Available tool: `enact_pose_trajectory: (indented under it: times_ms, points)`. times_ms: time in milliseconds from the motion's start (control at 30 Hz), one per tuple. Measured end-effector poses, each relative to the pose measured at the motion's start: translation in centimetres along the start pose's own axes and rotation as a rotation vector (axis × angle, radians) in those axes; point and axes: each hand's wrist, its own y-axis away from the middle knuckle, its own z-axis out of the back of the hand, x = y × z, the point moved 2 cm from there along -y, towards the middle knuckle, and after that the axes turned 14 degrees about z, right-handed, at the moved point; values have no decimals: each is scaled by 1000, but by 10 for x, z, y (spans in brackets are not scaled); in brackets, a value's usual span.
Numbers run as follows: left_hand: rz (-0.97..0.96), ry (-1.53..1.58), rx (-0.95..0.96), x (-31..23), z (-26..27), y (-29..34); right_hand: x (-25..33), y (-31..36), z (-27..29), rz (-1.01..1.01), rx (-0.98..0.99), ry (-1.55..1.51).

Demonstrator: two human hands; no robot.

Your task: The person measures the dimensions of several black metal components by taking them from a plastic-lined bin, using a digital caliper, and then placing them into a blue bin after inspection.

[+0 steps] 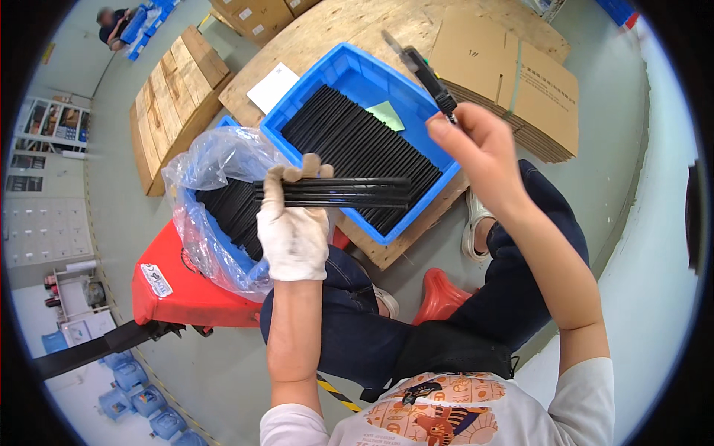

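My left hand [294, 234], in a white glove, is closed round a small bundle of slim black rods [342, 192], held level above the near edge of a blue bin [405, 220]. Inside that bin lie many similar black rods [349, 145] in rows, with a pale green slip of paper [386, 116] by them. My bare right hand [476, 141] is raised at the bin's right side, gripping a slim black tool with a metal end [431, 80]. Blur hides the tool's exact kind.
A second blue container lined with clear plastic [216, 160] holds more black rods, on a red machine part [186, 279]. Flat cardboard boxes [506, 67] are strapped on the wooden board [327, 33]. White paper [273, 87] lies beside the bin. A wooden pallet [175, 97] stands left.
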Motion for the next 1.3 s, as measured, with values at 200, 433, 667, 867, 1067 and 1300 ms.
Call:
enact_pose_trajectory:
  times_ms: [200, 433, 667, 867, 1067, 1300]
  points:
    - [92, 152, 34, -14, 5, 1, -12, 21, -34, -245, -22, -259]
    - [-11, 116, -54, 0, 0, -4, -13, 27, -48, -158, -118, -432]
    - [158, 276, 273, 4, -23, 13, -15, 20, -33, -163, -177, -471]
    - [630, 270, 508, -19, -24, 37, 3, 15, -11, -310, 16, -517]
    - [1067, -338, 384, -13, -22, 47, 3, 20, -17, -247, 327, -372]
    - [970, -710, 245, 22, -28, 37, 14, 26, -32, -166, 515, -264]
